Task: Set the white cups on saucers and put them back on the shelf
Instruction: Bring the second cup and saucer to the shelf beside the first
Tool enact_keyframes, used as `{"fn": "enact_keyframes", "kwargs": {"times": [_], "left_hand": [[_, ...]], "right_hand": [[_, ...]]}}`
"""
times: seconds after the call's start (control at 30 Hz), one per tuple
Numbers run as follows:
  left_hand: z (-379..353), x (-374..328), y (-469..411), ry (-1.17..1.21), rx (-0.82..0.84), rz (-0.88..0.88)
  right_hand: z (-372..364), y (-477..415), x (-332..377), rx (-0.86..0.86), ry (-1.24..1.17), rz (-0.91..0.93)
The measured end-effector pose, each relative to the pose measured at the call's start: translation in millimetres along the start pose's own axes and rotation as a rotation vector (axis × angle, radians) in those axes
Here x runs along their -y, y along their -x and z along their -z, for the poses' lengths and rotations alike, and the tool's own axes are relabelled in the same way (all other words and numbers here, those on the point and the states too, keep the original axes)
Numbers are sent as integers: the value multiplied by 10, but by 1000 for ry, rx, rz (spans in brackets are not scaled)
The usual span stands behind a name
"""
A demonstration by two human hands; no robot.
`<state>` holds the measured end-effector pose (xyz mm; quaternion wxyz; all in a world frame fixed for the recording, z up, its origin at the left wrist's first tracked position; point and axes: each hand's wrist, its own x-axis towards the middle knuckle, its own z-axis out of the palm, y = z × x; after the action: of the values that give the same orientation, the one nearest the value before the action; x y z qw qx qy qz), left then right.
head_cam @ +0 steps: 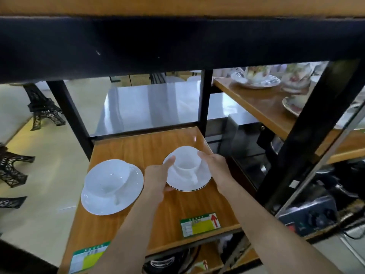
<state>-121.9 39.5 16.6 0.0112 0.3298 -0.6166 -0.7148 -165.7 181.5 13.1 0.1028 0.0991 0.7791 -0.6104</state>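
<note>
Two white cups on white saucers are on the wooden shelf [138, 147]. The left cup [107, 177] stands on its saucer [130, 196], untouched. The right cup [186, 161] sits on a gold-rimmed saucer [189, 183], its handle toward me. My left hand [158, 177] grips that saucer's left edge, thumb on the rim by the cup. My right hand [214, 163] is at the cup's right side, fingers touching the cup's rim and the saucer's edge. Whether the saucer rests on the shelf or hovers just above it, I cannot tell.
A black metal frame [203, 101] and a dark upper board [177, 46] box in the shelf. Green-yellow price labels [200, 224] lie on the front edge. Patterned cups and plates [256, 78] fill the right-hand shelf. Black Eiffel Tower models [43, 107] stand left; an appliance [312, 216] sits lower right.
</note>
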Motion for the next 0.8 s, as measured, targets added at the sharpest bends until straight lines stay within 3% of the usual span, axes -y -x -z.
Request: {"fn": "enact_keyframes", "kwargs": {"times": [0.33, 0.57, 0.67, 0.8], "left_hand": [[-85, -31, -307, -53, -45, 12], [-77, -84, -300, -204, -30, -15], [-26, -93, -304, -538, -159, -207], [8, -14, -194, -477, -94, -429]], "right_hand": [[-66, -234, -48, 18, 24, -16], [-48, -305, -76, -53, 292, 70], [-18, -287, -79, -133, 321, 174], [49, -181, -80, -60, 361, 276]]}}
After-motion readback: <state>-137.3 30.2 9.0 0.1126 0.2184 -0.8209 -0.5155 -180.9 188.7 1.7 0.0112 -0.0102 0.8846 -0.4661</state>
